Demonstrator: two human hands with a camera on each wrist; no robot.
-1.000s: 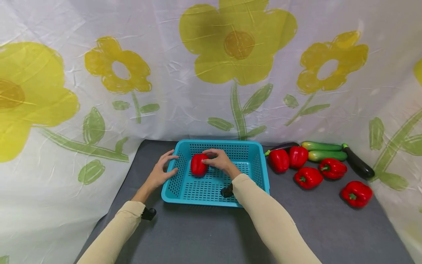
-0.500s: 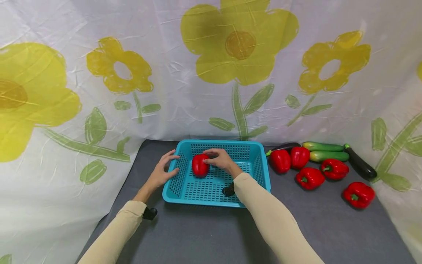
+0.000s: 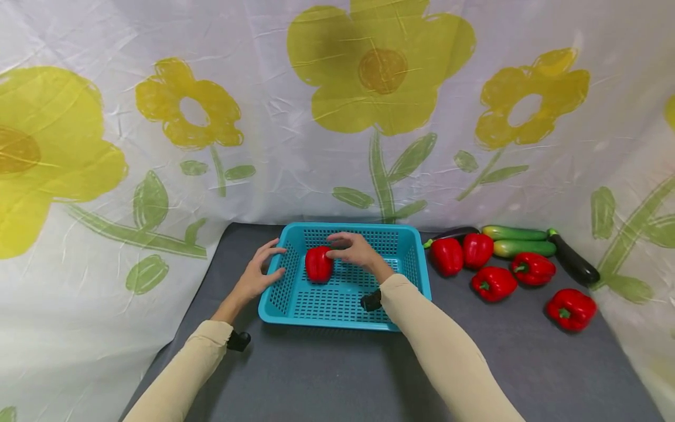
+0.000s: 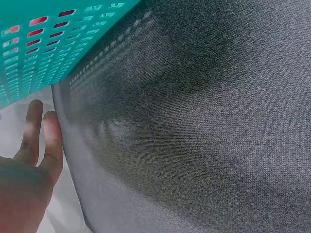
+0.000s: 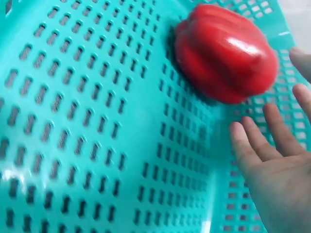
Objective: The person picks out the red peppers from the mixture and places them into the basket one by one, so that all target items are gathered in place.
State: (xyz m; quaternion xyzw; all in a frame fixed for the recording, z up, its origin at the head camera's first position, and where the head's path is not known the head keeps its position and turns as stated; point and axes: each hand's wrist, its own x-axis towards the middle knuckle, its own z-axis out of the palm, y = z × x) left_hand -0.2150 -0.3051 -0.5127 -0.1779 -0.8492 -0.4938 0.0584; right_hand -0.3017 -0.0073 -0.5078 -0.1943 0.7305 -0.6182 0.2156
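Note:
A red bell pepper [image 3: 317, 266] lies in the left part of a blue plastic basket [image 3: 337, 324] with slotted walls. Just right of it, inside the basket, my right hand [image 3: 358, 253] hovers with spread, relaxed fingers. The right wrist view shows a gap between those fingers and the bell pepper [image 5: 226, 56]. My left hand [image 3: 256, 278] stays at the basket's left rim, fingers apart and gently bent, gripping nothing. From the left wrist, two of its fingers [image 4: 52, 133] extend beside the basket's outer wall [image 4: 53, 43]; the thumb is out of that view.
Right of the basket lie several more red bell peppers [image 3: 493, 284], two green zucchini [image 3: 524, 248], and two dark eggplants, one at the far right [image 3: 572, 257] and one partly hidden [image 3: 457, 233]. A flowered curtain [image 3: 274, 146] hangs behind the grey tabletop [image 3: 316, 375].
My right hand has let go of the bell pepper in the basket and drawn back slightly to the right, fingers opening. The left hand and the basket have stayed put.

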